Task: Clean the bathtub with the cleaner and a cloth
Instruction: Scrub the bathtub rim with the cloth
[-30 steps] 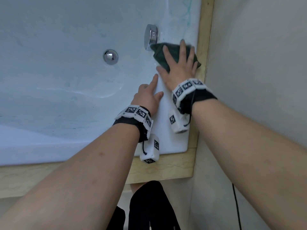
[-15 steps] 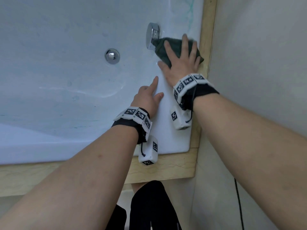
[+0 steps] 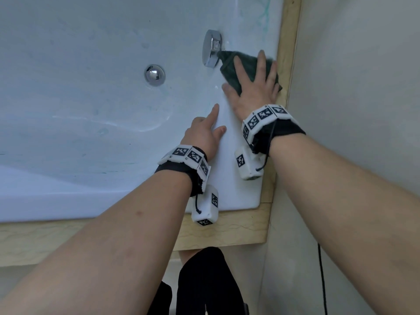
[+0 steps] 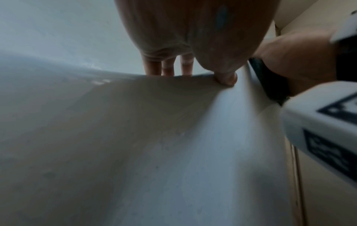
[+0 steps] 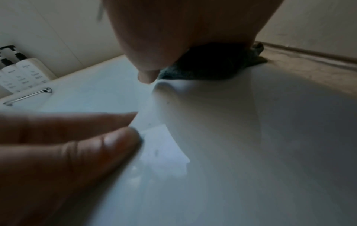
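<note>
We pressed the dark green cloth (image 3: pixel 247 67) flat-fingered with our right hand (image 3: pixel 252 87), at four o'clock of the overflow plate (image 3: pixel 211 51); our left hand (image 3: pixel 204 135) braced, grip released, on the bathtub rim (image 3: pixel 229 178).

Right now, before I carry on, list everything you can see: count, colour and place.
bathtub: one, white, fills the view.
cloth: one, dark green, on the tub's rim by the wood trim, under the right hand.
overflow knob: one, chrome, on the tub's end wall, touching the cloth's corner.
drain plug: one, chrome, tub floor.
wood trim: pale, around the tub.
bottles: at least two, white with black pumps, far corner.
grab bar: one, chrome, near the bottles.
left hand: resting on the rim.
right hand: flat, pressing the cloth.
</note>
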`<action>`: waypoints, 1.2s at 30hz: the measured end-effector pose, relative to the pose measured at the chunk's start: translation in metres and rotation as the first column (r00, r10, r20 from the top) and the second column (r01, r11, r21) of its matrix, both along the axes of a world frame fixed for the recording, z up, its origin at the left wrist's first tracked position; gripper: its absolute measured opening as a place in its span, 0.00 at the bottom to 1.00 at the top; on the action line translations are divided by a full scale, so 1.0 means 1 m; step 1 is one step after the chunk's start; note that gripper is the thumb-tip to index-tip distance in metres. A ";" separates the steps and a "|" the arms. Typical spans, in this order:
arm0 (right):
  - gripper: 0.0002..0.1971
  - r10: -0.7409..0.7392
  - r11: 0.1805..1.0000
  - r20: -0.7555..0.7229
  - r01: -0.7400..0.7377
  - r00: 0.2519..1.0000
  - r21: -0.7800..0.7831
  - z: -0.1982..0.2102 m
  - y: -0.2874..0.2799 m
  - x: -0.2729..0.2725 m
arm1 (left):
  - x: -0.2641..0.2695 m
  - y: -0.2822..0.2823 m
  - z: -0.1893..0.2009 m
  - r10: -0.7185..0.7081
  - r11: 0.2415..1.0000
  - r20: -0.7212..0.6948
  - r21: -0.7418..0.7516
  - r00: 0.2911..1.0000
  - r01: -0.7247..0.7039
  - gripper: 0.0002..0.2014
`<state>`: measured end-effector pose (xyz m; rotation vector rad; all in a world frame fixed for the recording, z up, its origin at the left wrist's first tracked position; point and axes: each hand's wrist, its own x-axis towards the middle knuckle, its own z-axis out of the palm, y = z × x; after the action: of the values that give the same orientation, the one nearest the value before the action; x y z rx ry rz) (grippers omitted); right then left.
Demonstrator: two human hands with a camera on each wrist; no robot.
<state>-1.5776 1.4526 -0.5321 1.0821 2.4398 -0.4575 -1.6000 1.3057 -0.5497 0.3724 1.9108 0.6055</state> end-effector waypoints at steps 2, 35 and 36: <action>0.33 -0.020 1.000 0.005 0.020 1.000 0.025 -0.001 0.007 -0.014 | 0.000 0.000 -0.001 0.000 1.000 0.004 0.000 1.000 0.000 0.29; 0.28 0.093 0.995 0.017 -0.093 0.996 0.033 -0.001 -0.005 -0.014 | -0.001 -0.002 -0.002 0.004 1.000 0.027 0.005 1.000 -0.005 0.29; 0.28 0.089 0.995 0.016 -0.090 0.996 0.044 -0.002 -0.002 -0.022 | -0.001 -0.002 -0.002 0.006 1.000 0.029 0.002 1.000 -0.006 0.29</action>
<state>-1.5998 1.4503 -0.5341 0.9854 2.4852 -0.3663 -1.6015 1.3040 -0.5512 0.3577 1.8841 0.6136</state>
